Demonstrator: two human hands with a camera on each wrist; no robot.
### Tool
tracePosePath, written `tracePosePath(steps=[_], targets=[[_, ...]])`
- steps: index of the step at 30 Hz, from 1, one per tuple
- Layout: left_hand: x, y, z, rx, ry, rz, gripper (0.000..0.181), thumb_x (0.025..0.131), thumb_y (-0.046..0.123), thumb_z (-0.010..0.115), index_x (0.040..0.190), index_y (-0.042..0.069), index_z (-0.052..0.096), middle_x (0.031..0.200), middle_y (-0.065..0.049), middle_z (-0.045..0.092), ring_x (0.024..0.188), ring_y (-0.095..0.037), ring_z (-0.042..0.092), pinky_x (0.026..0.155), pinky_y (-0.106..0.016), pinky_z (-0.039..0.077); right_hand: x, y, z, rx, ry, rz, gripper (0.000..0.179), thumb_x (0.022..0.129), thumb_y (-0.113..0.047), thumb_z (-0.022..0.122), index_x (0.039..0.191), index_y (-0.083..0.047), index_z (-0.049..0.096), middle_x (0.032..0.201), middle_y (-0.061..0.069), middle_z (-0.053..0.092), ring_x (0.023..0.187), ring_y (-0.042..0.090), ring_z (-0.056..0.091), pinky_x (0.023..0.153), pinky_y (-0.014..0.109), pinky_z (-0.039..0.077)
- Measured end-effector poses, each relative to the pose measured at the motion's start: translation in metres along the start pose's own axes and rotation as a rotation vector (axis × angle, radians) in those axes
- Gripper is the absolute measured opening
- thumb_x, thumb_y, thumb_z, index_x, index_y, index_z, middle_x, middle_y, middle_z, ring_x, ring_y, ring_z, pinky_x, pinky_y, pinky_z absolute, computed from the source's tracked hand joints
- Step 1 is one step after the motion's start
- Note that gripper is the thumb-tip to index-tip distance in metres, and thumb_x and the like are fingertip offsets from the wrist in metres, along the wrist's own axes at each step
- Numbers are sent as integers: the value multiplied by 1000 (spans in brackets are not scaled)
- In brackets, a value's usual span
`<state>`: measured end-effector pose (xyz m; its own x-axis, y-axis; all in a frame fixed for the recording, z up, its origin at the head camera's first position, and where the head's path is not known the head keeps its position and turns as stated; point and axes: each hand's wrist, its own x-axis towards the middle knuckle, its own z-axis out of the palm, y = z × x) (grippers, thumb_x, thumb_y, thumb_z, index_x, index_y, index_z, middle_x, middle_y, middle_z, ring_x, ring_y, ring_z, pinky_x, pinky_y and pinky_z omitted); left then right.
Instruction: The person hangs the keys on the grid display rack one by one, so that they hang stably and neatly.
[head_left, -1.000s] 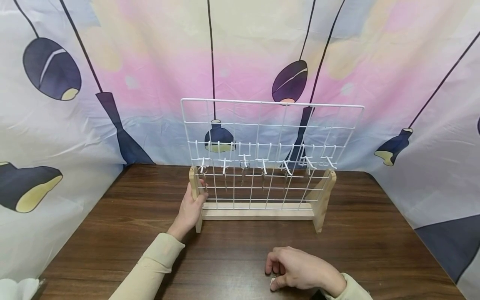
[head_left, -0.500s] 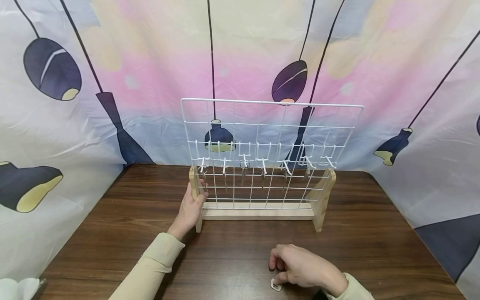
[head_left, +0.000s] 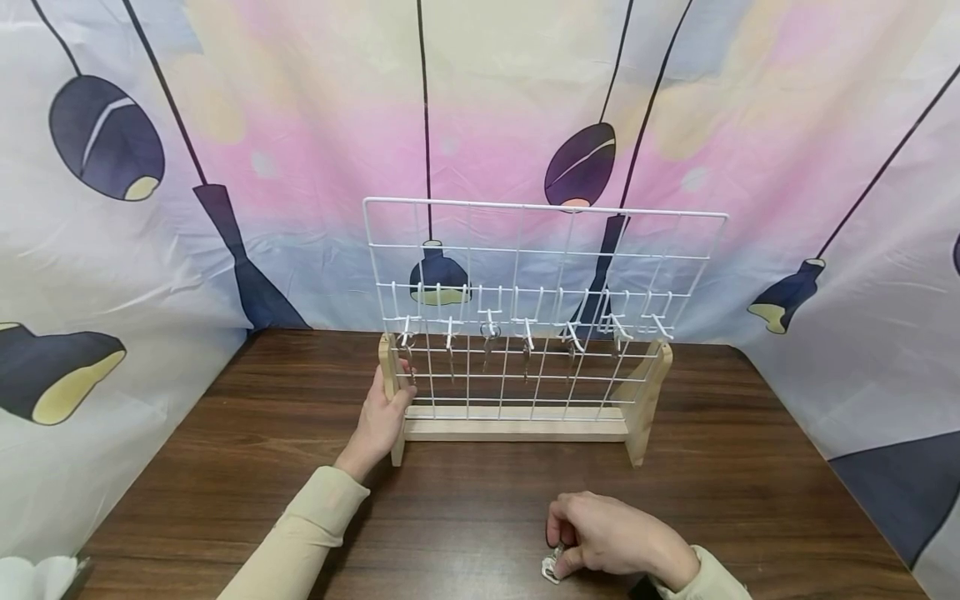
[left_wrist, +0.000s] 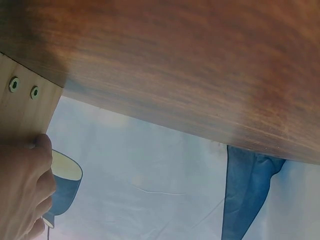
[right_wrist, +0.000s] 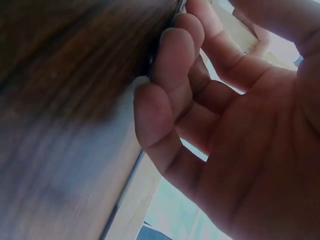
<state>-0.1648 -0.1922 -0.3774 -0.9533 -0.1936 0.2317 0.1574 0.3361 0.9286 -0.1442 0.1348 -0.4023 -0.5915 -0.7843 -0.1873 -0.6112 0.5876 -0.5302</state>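
Note:
A white wire grid rack [head_left: 545, 206] in a wooden stand stands on the table. Along its row of white hooks [head_left: 527, 333], small metal keys [head_left: 484, 358] hang from several. My left hand [head_left: 381, 421] grips the stand's left wooden side post [head_left: 387, 367]; the left wrist view shows its fingers [left_wrist: 42, 192] curled at the wood. Near the table's front, my right hand [head_left: 611, 537] pinches a small flat silvery piece [head_left: 550, 570] between thumb and forefinger, low over the wood. The other fingers [right_wrist: 172, 60] are bent, and the piece is hidden in the right wrist view.
The brown wooden table [head_left: 247, 467] runs back to a printed cloth [head_left: 300, 167] that hangs behind and on both sides. A white object [head_left: 36, 577] sits at the front left corner. The stand's right post [head_left: 651, 400] faces the right side.
The right hand has shifted slightly right. Half a second ago the silvery piece lay flat under the thumb; now it stands tilted between thumb and forefinger. The left hand has stayed put.

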Motion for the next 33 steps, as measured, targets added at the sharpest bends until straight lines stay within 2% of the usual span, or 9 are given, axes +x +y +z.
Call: tracePosePath(steps=[6,13,18,25,29,33], targets=[[1,-1,0,-1,2,0,36,94,0,49,129,1,40,129,-29,48,118,-41,49,98,-50,37,0,0,1,-13,11,-5,26,74,-33,83,80,-27,59,72,-16,49,64,-1,45,57,21,41],[15,-37,2,-20,3,9,38,95,5,50,132,6,39,130,-22,49,120,-38,49,99,-50,36,0,3,3,-15,41,-40,25,73,-34,82,81,-28,59,73,-15,48,66,-1,44,59,20,41],[16,-44,3,-22,17,47,37,95,6,51,130,8,40,129,-21,51,119,-38,50,98,-51,37,0,2,4,-29,46,-85,22,75,-26,82,83,-31,62,77,-16,46,72,-1,43,64,19,40],[16,-42,3,-29,8,30,38,95,5,50,132,6,40,131,-23,50,121,-39,49,99,-50,36,0,0,5,-49,30,-91,20,78,-24,80,83,-30,61,78,-17,45,71,-2,43,63,19,40],[11,-27,1,-31,-5,3,37,95,2,49,131,4,39,132,-25,48,122,-41,47,100,-50,35,1,-2,5,-46,-6,-82,20,81,-23,79,85,-29,60,78,-17,45,70,-3,44,63,19,41],[5,-11,1,-18,-1,6,35,94,0,49,128,1,40,130,-28,49,121,-43,48,99,-51,36,2,-3,4,-40,-10,-73,19,81,-29,78,83,-28,59,77,-17,46,69,-3,44,62,19,41]])
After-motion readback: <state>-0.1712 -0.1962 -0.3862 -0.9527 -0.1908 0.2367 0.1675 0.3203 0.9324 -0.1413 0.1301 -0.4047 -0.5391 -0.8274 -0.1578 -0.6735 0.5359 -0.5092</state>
